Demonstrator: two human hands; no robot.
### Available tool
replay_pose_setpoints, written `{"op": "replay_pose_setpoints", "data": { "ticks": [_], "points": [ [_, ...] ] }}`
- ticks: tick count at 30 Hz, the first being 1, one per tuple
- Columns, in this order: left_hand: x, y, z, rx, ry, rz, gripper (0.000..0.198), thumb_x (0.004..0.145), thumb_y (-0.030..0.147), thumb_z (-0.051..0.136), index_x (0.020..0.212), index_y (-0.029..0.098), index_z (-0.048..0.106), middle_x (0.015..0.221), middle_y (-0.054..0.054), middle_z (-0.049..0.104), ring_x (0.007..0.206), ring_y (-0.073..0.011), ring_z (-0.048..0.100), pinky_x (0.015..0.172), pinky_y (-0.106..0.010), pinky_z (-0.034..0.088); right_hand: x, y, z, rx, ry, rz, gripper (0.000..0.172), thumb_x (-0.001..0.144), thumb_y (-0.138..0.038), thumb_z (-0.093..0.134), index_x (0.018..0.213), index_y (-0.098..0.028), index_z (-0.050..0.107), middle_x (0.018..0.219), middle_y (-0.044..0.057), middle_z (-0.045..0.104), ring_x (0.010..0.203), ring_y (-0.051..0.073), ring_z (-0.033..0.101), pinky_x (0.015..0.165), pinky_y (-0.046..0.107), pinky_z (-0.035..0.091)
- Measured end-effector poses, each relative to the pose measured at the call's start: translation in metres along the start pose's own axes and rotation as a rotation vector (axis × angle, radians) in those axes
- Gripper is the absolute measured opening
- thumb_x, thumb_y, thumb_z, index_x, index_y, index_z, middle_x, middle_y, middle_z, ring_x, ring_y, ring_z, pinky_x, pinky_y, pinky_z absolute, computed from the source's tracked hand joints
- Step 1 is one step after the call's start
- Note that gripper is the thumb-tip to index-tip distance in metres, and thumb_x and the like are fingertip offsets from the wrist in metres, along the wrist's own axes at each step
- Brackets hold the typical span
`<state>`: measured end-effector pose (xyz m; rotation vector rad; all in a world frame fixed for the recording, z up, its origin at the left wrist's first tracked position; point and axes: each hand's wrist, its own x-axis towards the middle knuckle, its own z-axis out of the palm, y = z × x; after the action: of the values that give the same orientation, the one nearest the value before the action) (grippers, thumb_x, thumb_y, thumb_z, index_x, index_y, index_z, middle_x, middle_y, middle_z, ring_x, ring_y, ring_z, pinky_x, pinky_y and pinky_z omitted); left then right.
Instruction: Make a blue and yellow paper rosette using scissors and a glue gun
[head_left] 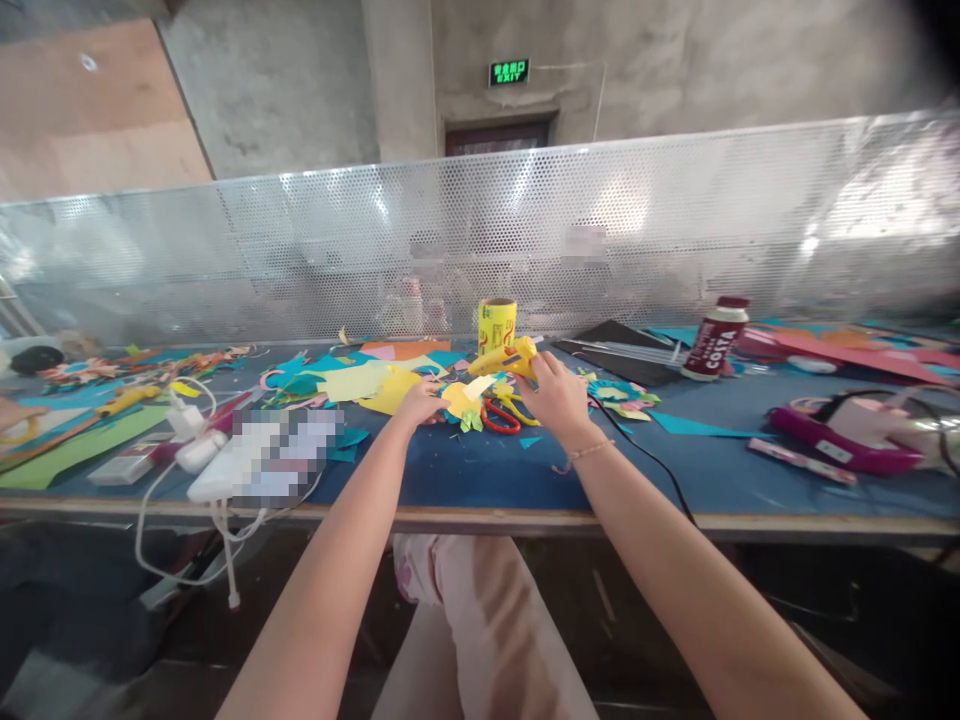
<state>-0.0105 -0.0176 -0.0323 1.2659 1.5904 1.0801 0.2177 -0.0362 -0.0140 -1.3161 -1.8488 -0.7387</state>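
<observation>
My right hand is closed around a yellow hot glue gun, whose nozzle points left above the paper pieces. A black cord runs from near this hand to the table's front edge. My left hand pinches the left edge of a yellow and green paper flower, its fingertips partly hidden. Red-handled scissors lie between my hands, with a yellow handle beside them. Yellow paper lies just beyond my left hand. A yellow tape roll stands behind the glue gun.
At the left lie a white power strip with cables and another yellow glue gun. A Costa bottle and a magenta pouch stand right. Perforated metal screening borders the table's back. A person's hand shows at far left.
</observation>
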Motion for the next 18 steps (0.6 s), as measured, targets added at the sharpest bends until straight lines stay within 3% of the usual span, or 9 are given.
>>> {"op": "replay_pose_setpoints", "data": {
  "ticks": [6, 11, 18],
  "points": [
    [-0.007, 0.004, 0.0, -0.279, -0.119, -0.043, 0.032, 0.057, 0.011, 0.073, 0.086, 0.015, 0.061, 0.067, -0.003, 0.065, 0.054, -0.0132, 0.061, 0.055, -0.025, 0.051, 0.0, -0.001, 0.0, -0.004, -0.014, -0.014, 0.026, 0.084, -0.036, 0.044, 0.091, -0.016, 0.058, 0.085, 0.008, 0.06, 0.069, 0.018, 0.053, 0.051, 0.027, 0.026],
    [-0.013, 0.011, 0.001, -0.43, -0.133, -0.178, 0.015, 0.066, 0.004, 0.061, 0.078, 0.013, 0.057, 0.059, -0.003, 0.062, 0.051, -0.0121, 0.061, 0.056, -0.022, 0.052, -0.001, -0.005, -0.001, 0.015, -0.067, -0.111, 0.026, 0.082, -0.037, 0.046, 0.089, -0.016, 0.059, 0.084, 0.007, 0.06, 0.071, 0.017, 0.053, 0.053, 0.027, 0.028],
    [-0.02, 0.019, 0.003, -0.494, -0.161, -0.242, 0.015, 0.069, 0.003, 0.057, 0.081, 0.012, 0.059, 0.059, -0.003, 0.063, 0.054, -0.0136, 0.063, 0.057, -0.021, 0.052, -0.002, -0.012, -0.003, -0.028, -0.074, -0.205, 0.028, 0.082, -0.038, 0.045, 0.089, -0.014, 0.058, 0.082, 0.008, 0.06, 0.075, 0.019, 0.054, 0.056, 0.027, 0.03]
  ]
}}
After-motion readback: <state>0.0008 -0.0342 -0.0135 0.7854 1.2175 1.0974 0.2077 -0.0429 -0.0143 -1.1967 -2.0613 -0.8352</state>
